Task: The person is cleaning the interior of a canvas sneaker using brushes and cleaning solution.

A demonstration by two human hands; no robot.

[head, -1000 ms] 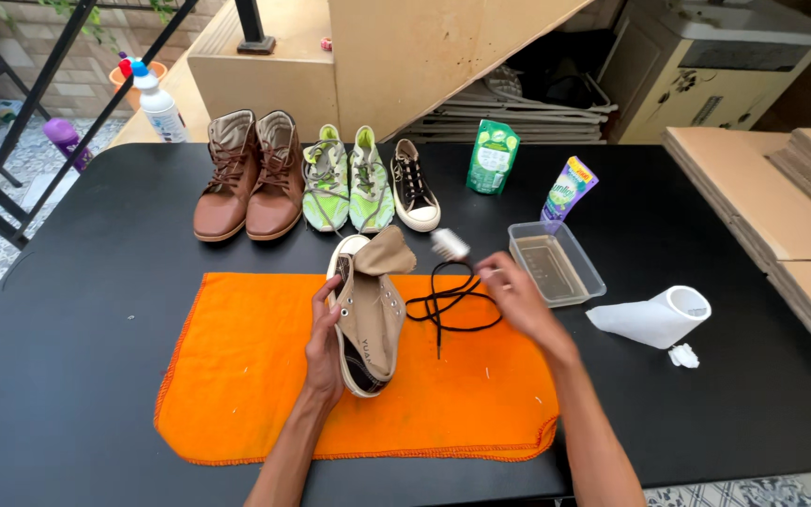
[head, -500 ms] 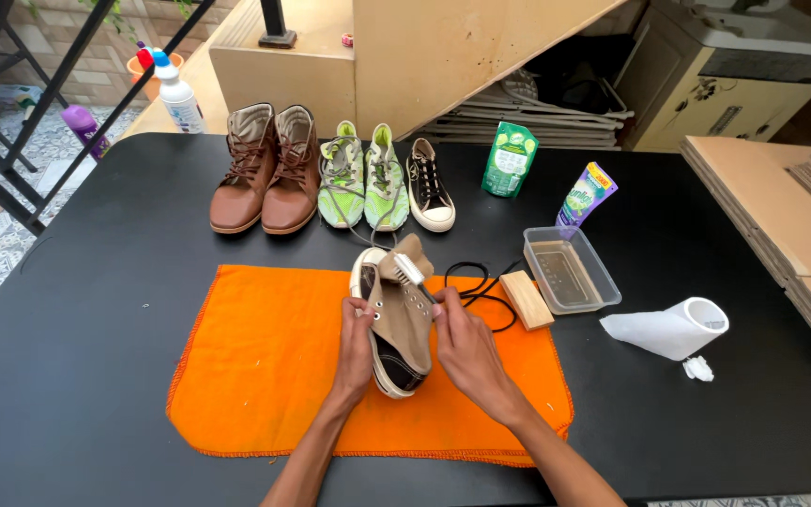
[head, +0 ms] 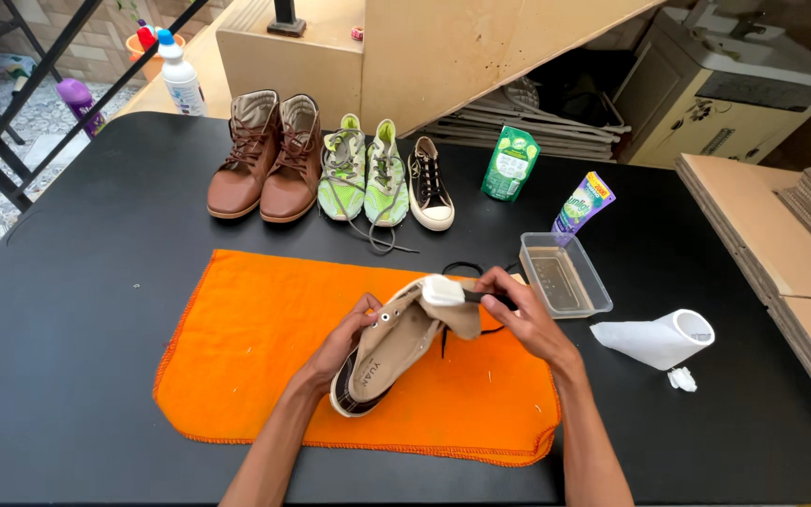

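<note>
- Table (head: 77,310): black, with an orange cloth (head: 255,338) spread near the person.
- Sneaker (head: 391,352): beige high-top, tilted over the cloth's middle.
- Left hand (head: 344,338): fingers clasp the sneaker's side.
- Right hand (head: 518,314): fingers pinch a brush (head: 445,291) against the sneaker's mouth.
- Tray (head: 563,274): clear, just right of the right hand; a wide elbow swing could likely knock it.
- Lace (head: 466,272): black, loose behind the hands; it might snag the brush.

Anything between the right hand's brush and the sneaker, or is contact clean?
Nothing visible in the way. The left hand holds the tan sneaker over the orange cloth; the right hand has the brush head right at the shoe's opening.
</note>
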